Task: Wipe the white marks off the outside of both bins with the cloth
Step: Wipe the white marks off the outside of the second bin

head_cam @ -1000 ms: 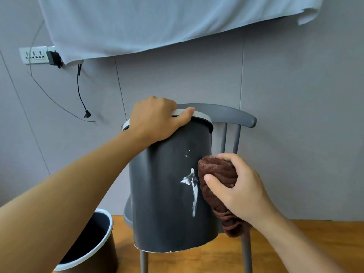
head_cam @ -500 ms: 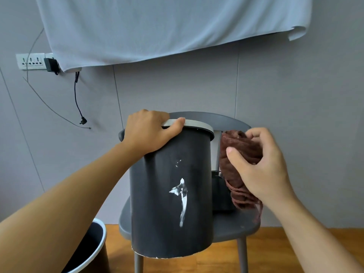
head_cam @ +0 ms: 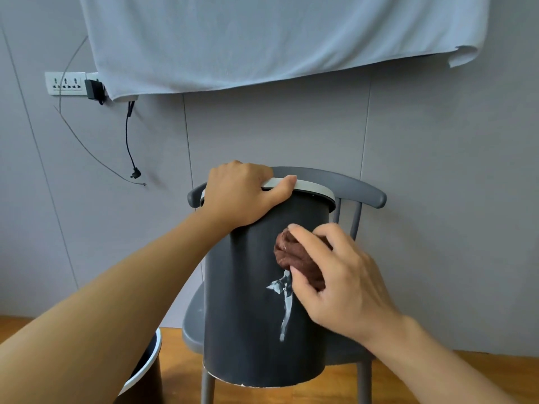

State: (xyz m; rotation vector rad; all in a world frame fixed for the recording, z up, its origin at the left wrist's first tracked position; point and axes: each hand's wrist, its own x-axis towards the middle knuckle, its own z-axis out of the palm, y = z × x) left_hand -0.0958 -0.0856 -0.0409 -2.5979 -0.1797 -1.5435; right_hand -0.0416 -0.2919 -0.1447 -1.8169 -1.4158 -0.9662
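A dark grey bin [head_cam: 248, 316] with a light rim is held up in front of a chair, tilted slightly. My left hand [head_cam: 242, 193] grips its rim, thumb over the top edge. A long white mark [head_cam: 285, 298] runs down the bin's front. My right hand [head_cam: 335, 275] holds a bunched brown cloth [head_cam: 294, 255] and presses it against the bin just above the white mark. A second dark bin [head_cam: 145, 371] with a light rim stands on the floor at the lower left, mostly hidden by my left arm.
A grey chair [head_cam: 358, 191] stands behind the held bin against a grey wall. The floor [head_cam: 437, 374] is wooden. A pale sheet [head_cam: 262, 39] hangs on the wall above, beside a socket strip [head_cam: 65, 83] with a dangling black cable [head_cam: 128, 141].
My right hand brought the cloth from beside the bin's right edge onto its front, above the white mark. The small white specks higher up are now covered by the cloth.
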